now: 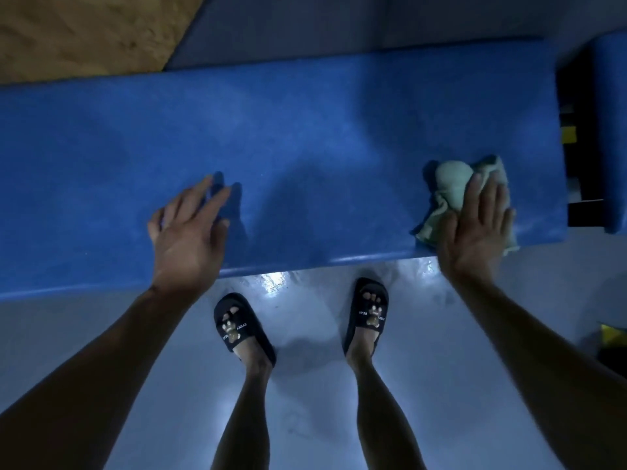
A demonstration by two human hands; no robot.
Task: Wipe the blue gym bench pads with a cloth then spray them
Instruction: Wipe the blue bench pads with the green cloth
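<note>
The pale green cloth (pixel 451 195) lies bunched on the long blue bench pad (pixel 288 137), the counter here, at the right of the frame near the pad's end and close to its near edge. The right hand (pixel 475 225) lies flat on top of it, fingers (pixel 488 195) straight and slightly spread, pressing the cloth down rather than gripping it. The left hand (pixel 190 228) is at centre-left over the near part of the same pad, fingers loose and a little apart, holding nothing; whether its fingertips touch the surface or hover just above is hard to tell in the dim light.

By this evidence the wiping stage is under way, not finished. The pad shows faint cloudy patches across its middle, which may be damp streaks or only glare, so how much has been covered cannot be judged. A second blue pad (pixel 610 130) stands at the far right edge, past a dark gap showing the frame (pixel 573 130), and nothing shows it has been wiped. No spray bottle appears anywhere, so the spraying step seems wholly left to do.

Below the pad, the person's feet in black slippers (pixel 241 327) stand on a glossy grey floor (pixel 305 401).
</note>
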